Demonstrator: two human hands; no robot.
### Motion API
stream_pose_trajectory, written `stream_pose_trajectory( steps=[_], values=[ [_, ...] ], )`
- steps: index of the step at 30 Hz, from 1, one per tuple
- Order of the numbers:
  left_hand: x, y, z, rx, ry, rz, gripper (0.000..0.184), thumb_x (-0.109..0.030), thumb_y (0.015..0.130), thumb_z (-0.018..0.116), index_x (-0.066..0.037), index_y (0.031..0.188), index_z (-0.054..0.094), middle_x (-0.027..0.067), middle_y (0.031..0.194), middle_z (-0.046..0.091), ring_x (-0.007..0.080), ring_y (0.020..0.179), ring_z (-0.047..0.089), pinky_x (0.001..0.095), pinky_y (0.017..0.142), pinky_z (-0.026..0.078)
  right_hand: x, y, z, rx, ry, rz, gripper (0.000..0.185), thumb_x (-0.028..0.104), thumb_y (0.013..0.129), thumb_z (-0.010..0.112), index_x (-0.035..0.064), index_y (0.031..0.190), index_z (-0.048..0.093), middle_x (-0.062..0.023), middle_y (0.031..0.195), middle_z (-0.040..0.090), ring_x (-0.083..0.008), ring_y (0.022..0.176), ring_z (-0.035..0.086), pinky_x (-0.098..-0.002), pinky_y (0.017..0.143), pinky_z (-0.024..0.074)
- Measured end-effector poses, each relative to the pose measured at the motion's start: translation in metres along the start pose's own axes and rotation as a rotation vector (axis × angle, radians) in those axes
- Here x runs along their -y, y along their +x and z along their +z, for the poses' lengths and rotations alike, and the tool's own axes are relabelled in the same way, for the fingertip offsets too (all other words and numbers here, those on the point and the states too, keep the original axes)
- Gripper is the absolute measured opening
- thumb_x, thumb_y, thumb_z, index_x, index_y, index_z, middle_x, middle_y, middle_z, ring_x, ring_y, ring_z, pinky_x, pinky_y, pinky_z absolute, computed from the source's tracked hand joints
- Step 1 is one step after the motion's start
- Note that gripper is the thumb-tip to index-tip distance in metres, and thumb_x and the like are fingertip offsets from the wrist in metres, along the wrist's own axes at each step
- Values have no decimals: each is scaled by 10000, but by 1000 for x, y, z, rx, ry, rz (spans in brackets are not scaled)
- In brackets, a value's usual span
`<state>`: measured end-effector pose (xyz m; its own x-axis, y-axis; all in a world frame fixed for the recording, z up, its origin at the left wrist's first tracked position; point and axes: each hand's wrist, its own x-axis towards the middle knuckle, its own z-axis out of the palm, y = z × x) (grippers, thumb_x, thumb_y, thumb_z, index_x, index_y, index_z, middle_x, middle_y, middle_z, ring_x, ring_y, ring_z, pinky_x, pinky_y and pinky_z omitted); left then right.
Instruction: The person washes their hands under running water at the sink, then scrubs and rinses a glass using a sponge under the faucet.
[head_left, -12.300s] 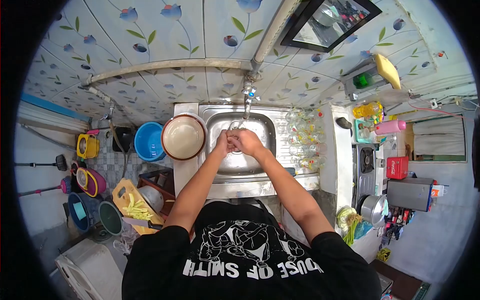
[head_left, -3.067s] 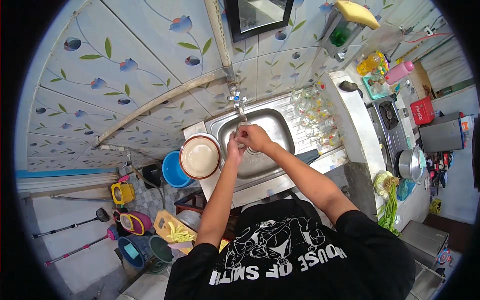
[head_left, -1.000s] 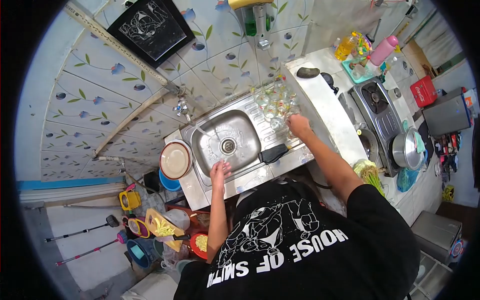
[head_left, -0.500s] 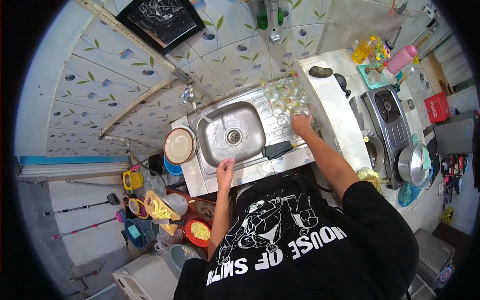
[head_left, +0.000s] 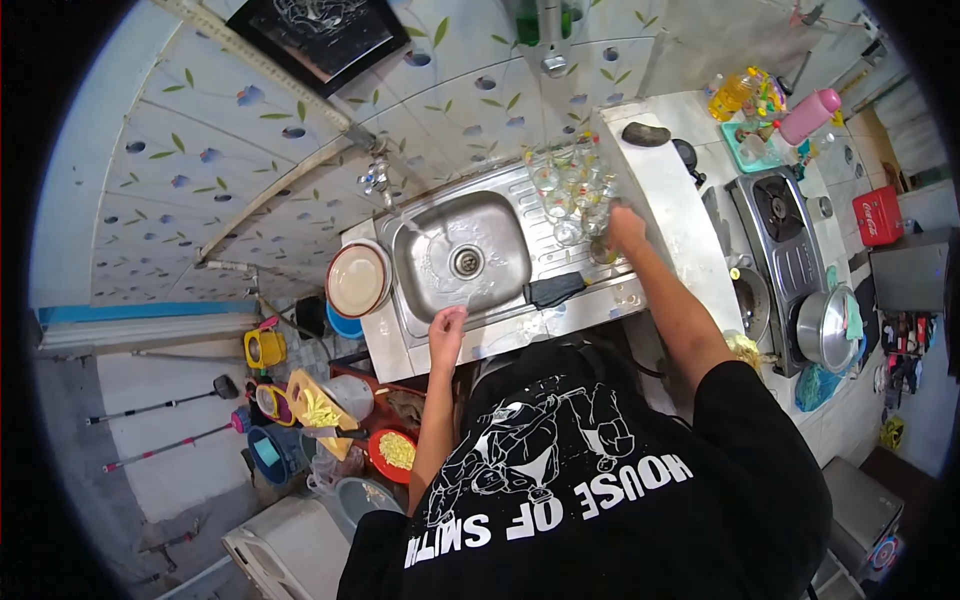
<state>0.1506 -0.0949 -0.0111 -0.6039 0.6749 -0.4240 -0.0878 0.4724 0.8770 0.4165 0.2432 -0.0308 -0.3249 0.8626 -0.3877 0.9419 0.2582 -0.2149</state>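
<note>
My left hand hangs over the front rim of the steel sink, its fingers loosely bent and nothing seen in them. Water runs from the wall tap into the basin. On the ribbed drainboard at the right stand several clear drinking glasses in a tight group. My right hand is at the right edge of this group, fingers curled at a glass there; the fingertips are partly hidden. A darker-tinted glass stands just beside that hand. A dark grey cloth lies on the sink's front edge.
Stacked plates sit left of the sink. A raised white ledge borders the drainboard, with a gas stove and a metal pot beyond. Lower left are a cutting board with a knife and a red bowl.
My right hand has shifted right along the glasses, and the tinted glass beside it shows more. My left hand has moved slightly left. The tap still runs.
</note>
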Motion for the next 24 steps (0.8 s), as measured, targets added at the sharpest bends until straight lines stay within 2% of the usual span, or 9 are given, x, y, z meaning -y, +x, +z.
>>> stream_pose_trajectory(
  steps=[3,5,8,13,14,15,19,21,24],
  values=[
    [-7,-5,-13,-43,-15,10,253,-257,903,586,-57,1059,585,68,1002,650,144,923,588,283,718,495,3,9,6,-26,-21,2,383,58,661,728,57,1014,579,-163,1048,641,-319,972,635,-435,793,521],
    [-9,-13,-21,-88,-36,-19,245,-252,903,586,-64,1060,591,62,998,648,138,935,586,287,721,498,-6,21,19,-14,-48,22,507,57,615,783,61,1068,556,-175,1063,633,-328,1002,620,-423,825,516],
    [5,-22,-36,-145,-64,-73,244,-254,908,578,-61,1055,593,64,994,647,137,936,590,289,721,500,-12,31,24,40,11,12,577,52,596,796,70,1108,530,-185,1084,622,-350,1013,609,-432,831,512],
    [27,-41,-51,-159,-94,-101,259,-273,905,571,-63,1056,588,59,997,647,141,920,595,286,718,496,-5,13,12,0,-4,33,469,23,648,744,79,1074,555,-190,1058,628,-358,1001,610,-446,821,513],
    [31,-44,-53,-168,-96,-114,264,-277,902,574,-62,1054,587,60,997,646,142,919,595,288,721,494,-6,5,9,-45,-21,-11,261,65,735,637,69,995,602,-211,1010,632,-373,952,616,-457,802,510],
    [33,-45,-53,-176,-100,-127,269,-281,898,577,-61,1053,586,60,996,646,142,918,595,290,723,492,-5,-1,3,-91,-39,-55,158,107,823,530,58,915,648,-232,962,637,-388,903,622,-469,784,507],
    [35,-42,-50,-154,-124,-148,277,-288,892,592,-65,1056,587,60,989,644,147,920,592,292,721,490,-13,-9,-7,-234,-89,-75,132,103,809,600,86,933,643,-191,953,652,-356,868,642,-469,751,519],
    [29,-37,-45,-146,-112,-158,287,-296,891,595,-65,1061,587,60,989,644,148,924,593,295,726,489,3,-47,-46,-309,54,-135,173,148,861,531,49,933,653,-202,896,652,-355,832,638,-469,736,507],
    [25,-26,-44,-134,-116,-154,307,-312,890,599,-65,1071,587,60,988,643,150,929,595,302,737,489,26,-78,-63,-424,262,-233,196,126,858,536,13,976,645,-216,885,647,-356,847,633,-453,744,502]
  ],
)
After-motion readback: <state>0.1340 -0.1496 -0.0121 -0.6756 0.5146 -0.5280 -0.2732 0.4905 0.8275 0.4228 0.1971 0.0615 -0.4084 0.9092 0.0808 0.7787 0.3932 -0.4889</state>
